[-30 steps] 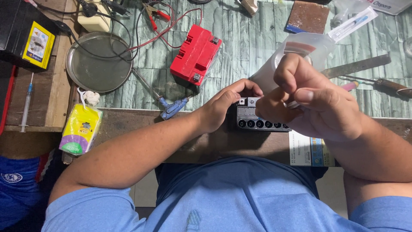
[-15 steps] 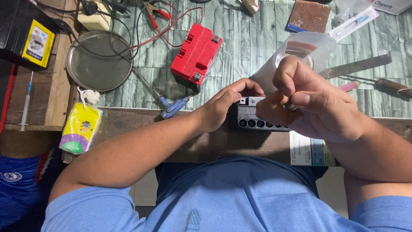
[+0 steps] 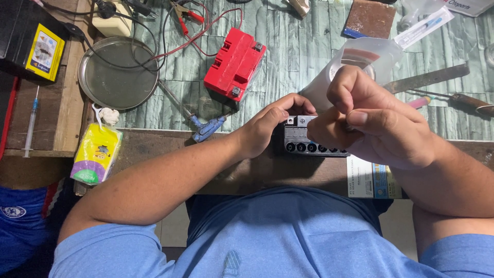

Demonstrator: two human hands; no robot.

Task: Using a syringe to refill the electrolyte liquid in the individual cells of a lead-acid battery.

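The small black battery (image 3: 314, 140) sits at the near edge of the workbench (image 3: 288, 46), right in front of the person's chest. It is a dark, boxy block with a row of round filler holes along its top face and a pale metal terminal at the left corner; most of its right half is hidden under a hand.

The left hand (image 3: 270, 123) rests on the battery's left end, fingers curled over the top corner and thumb against the side — a light steadying grip. The right hand (image 3: 373, 123) hovers over the battery's right part, fingers bunched and pinched together above the holes; whether anything small sits between the fingertips cannot be told.

Just behind the right hand stands a translucent plastic jug (image 3: 360, 64), close enough that the knuckles overlap it in view. A red battery (image 3: 235, 64) lies tilted up and to the left, apart from the black one, with red wires (image 3: 198, 38) trailing from it toward a round metal tray (image 3: 118, 72). A blue-handled tool (image 3: 208, 128) lies just left of the left wrist. To the right a long flat metal blade (image 3: 427, 80) and a printed paper box (image 3: 373, 180) crowd that side, so free bench surface remains mainly between the two batteries — a narrow strip of green patterned top
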